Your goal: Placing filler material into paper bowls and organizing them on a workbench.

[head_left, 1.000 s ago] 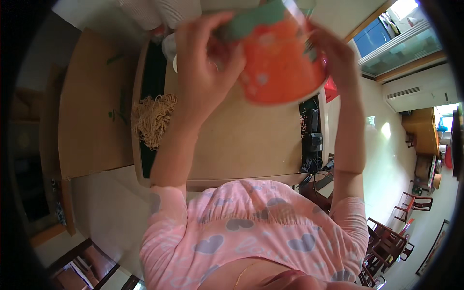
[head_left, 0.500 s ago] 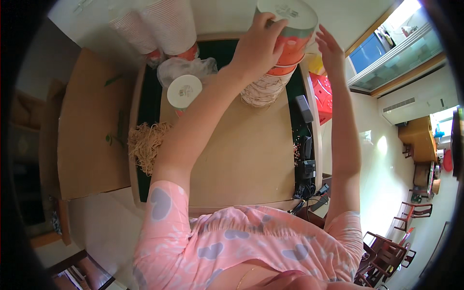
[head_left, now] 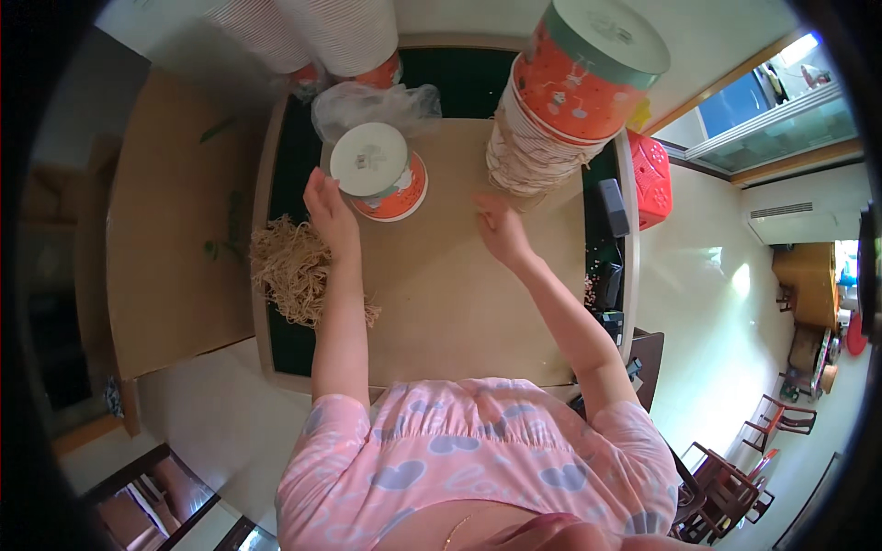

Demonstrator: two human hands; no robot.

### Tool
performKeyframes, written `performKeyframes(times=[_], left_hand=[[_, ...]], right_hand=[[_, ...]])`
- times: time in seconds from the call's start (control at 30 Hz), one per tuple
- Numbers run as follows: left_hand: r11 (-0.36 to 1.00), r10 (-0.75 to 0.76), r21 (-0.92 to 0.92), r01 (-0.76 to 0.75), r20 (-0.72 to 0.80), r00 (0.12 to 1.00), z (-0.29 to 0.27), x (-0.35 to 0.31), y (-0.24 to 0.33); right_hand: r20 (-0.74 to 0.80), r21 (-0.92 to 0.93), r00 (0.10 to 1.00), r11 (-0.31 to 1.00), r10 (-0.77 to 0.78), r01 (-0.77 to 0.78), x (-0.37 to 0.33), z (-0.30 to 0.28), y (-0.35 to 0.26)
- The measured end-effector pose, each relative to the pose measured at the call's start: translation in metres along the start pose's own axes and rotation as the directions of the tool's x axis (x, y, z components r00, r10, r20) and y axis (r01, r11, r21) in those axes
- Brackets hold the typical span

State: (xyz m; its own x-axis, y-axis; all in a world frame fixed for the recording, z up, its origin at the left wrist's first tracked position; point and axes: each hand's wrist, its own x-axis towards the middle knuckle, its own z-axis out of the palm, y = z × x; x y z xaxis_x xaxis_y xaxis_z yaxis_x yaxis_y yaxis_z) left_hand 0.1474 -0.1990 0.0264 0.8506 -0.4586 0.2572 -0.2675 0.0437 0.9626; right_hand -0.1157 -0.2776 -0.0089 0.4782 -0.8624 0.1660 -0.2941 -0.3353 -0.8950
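Note:
My left hand (head_left: 328,209) touches the near left side of an orange paper cup with a white lid (head_left: 378,171) that stands on the tan board (head_left: 459,312). Its fingers rest against the cup's wall without closing round it. My right hand (head_left: 499,228) hovers empty over the board, fingers loosely spread, just below a tall stack of orange cups with a green-grey lid on top (head_left: 574,92). A heap of pale straw-like strands (head_left: 294,271) lies just left of my left wrist.
Two stacks of white ribbed cups (head_left: 322,32) and a crumpled clear plastic bag (head_left: 377,106) stand at the table's far side. A red plastic stool (head_left: 650,179) is on the floor to the right, a black device (head_left: 613,207) at the table's right edge. Wooden chairs (head_left: 735,468) stand lower right.
Both hands set the lidded orange cup on top of the tall stack and let go. They came down to the table; the left hand now touches the single cup.

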Motion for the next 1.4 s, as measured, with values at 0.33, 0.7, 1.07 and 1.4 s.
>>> performKeyframes(times=[0.33, 0.7, 1.07, 1.4], left_hand=[[0.180, -0.877, -0.238, 0.954, 0.401, 0.266, -0.036, 0.051, -0.100], [0.284, -0.844, -0.325, 0.902, 0.362, 0.396, -0.040, 0.008, -0.140], [0.576, -0.489, -0.402, 0.712, 0.528, 0.694, 0.006, -0.005, 0.003], [0.857, -0.389, -0.165, 0.488, 0.415, 0.823, 0.014, -0.066, 0.055]], right_hand=[[0.121, -0.070, 0.991, 0.996, -0.051, 0.060, 0.048, 0.075, 0.000], [0.282, -0.092, 0.934, 0.976, 0.217, -0.199, 0.035, 0.094, 0.023], [-0.144, 0.025, 0.979, 0.988, -0.146, 0.151, 0.020, 0.063, -0.027], [-0.104, -0.158, 0.983, 0.979, -0.150, 0.132, 0.001, 0.038, -0.100]])
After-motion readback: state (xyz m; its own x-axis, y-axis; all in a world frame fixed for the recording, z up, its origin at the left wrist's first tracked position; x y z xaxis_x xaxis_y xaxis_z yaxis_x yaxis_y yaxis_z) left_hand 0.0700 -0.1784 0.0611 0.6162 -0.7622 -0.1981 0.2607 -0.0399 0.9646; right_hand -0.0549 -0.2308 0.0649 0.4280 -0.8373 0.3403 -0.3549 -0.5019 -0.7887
